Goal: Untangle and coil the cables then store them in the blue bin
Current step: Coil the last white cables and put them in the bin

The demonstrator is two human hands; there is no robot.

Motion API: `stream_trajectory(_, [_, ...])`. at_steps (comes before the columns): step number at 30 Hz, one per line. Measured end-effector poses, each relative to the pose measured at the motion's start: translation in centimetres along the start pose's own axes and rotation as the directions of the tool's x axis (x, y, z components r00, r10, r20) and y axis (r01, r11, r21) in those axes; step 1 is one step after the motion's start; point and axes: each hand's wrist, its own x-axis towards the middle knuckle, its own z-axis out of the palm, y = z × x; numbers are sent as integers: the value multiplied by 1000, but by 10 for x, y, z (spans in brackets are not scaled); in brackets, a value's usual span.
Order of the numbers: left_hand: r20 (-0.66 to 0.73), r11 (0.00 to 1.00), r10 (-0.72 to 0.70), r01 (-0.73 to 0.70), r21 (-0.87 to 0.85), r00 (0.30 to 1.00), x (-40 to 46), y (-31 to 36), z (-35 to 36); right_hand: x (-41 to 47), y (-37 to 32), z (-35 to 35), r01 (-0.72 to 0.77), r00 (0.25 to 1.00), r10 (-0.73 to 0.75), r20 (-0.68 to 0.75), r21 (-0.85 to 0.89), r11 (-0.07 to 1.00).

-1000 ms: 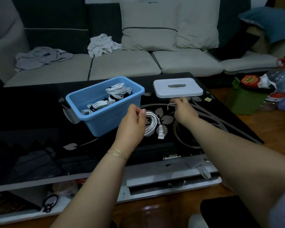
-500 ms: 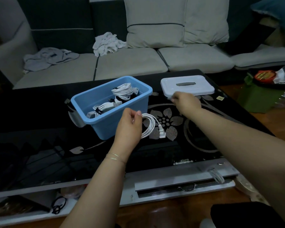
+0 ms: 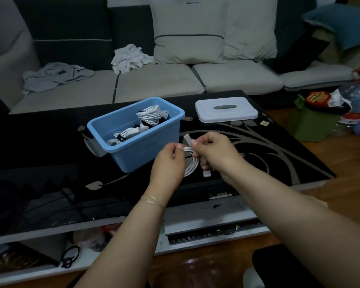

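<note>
Black glossy bench [image 3: 50, 163], printed with a pale leaf-and-vine pattern. Blue bin [image 3: 146, 150] set directly on it, just left of and beyond the left hand [image 3: 168, 163], holding coiled white cables [image 3: 150, 115]. White lid [image 3: 226, 110] laid flat on the bench well beyond the right hand [image 3: 214, 150], apart from the bin. Small pale tag [image 3: 264, 123] lying near the lid's right corner. Lower white shelf [image 3: 206, 225] running under the bench top, nearer than both hands; black looped cord [image 3: 70, 256] resting on it far to the left of the left hand.
</note>
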Motion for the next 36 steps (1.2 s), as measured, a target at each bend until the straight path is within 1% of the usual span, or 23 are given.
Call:
stream_trajectory(2, [-6, 1000, 17, -17, 2, 1000, -5, 3, 1, 0, 3, 1, 88, 991, -97, -90, -100, 991])
stream_trajectory(3, [-14, 1000, 28, -28, 0, 1000, -6, 2, 1, -1, 4, 3, 112, 985, -124, -119, -106, 988])
stream_trajectory(8, [-32, 997, 73, -73, 6, 997, -12, 0, 5, -7, 8, 5, 141, 973, -120, -199, 97, 985])
stream_trajectory(9, [-27, 997, 80, -80, 7, 996, -13, -1, 6, -8, 9, 6, 163, 967, -137, -216, 107, 981])
stream_trajectory(10, [-23, 996, 92, -92, 8, 996, -15, -1, 7, -8, 10, 8, 200, 956, -177, -235, 81, 976])
stream_trajectory(11, [-18, 995, 99, -99, 6, 995, -15, -2, 7, -9, 11, 10, 254, 937, -245, -247, 2, 967])
stream_trajectory(12, [-14, 995, 97, -97, -6, 995, -15, -3, 8, -8, 14, 12, 325, 907, -346, -239, -125, 938])
stream_trajectory(14, [-3, 994, 61, -61, -92, 998, -15, -3, 7, -9, 21, 19, 477, 818, -555, -150, -362, 801])
stream_trajectory(15, [8, 986, 30, -28, -165, 1000, -14, -2, 7, -10, 24, 22, 530, 775, -623, -102, -431, 730])
stream_trajectory(17, [41, 944, -64, 74, -321, 997, -13, 1, 4, -10, 28, 27, 583, 721, -692, -33, -512, 631])
stream_trajectory(19, [92, 890, -131, 158, -428, 987, -13, 4, 1, -12, 29, 27, 595, 707, -707, 7, -546, 590])
stream_trajectory(22, [142, 833, -161, 212, -511, 977, -12, 6, -3, -15, 29, 26, 620, 724, -688, 49, -484, 618])
stream_trajectory(24, [149, 825, -158, 213, -524, 976, -11, 6, -6, -18, 26, 24, 627, 735, -675, 61, -440, 643])
stream_trajectory(26, [156, 844, -137, 197, -498, 978, -8, 5, -9, -19, 20, 20, 587, 773, -635, -20, -359, 726])
stream_trajectory(27, [160, 859, -126, 188, -475, 979, -7, 4, -10, -18, 18, 16, 532, 818, -573, -49, -310, 788])
stream_trajectory(28, [163, 873, -115, 178, -454, 980, -6, 3, -11, -14, 16, 10, 446, 884, -466, -24, -249, 860])
stream_trajectory(29, [170, 885, -101, 166, -436, 980, -5, 2, -11, -11, 14, 4, 335, 942, -328, 65, -171, 927])
stream_trajectory(30, [181, 894, -87, 157, -419, 980, -5, 1, -11, -9, 14, -2, 229, 960, -205, 190, -115, 967])
stream_trajectory(31, [194, 905, -72, 146, -401, 978, -5, 1, -11, -8, 15, -6, 163, 945, -122, 302, -116, 980])
stream_trajectory(32, [202, 919, -47, 121, -375, 978, -6, 1, -11, -9, 16, -9, 139, 927, -78, 367, -145, 980])
stream_trajectory(33, [198, 940, -10, 77, -334, 980, -7, 0, -10, -11, 18, -10, 132, 922, -58, 384, -169, 977])
stream_trajectory(34, [179, 961, 36, 15, -278, 983, -9, -1, -10, -13, 18, -9, 117, 928, -47, 369, -169, 979])
stream_trajectory(36, [134, 980, 122, -98, -174, 983, -10, -1, -10, -13, 20, -6, 72, 947, -33, 318, -114, 991])
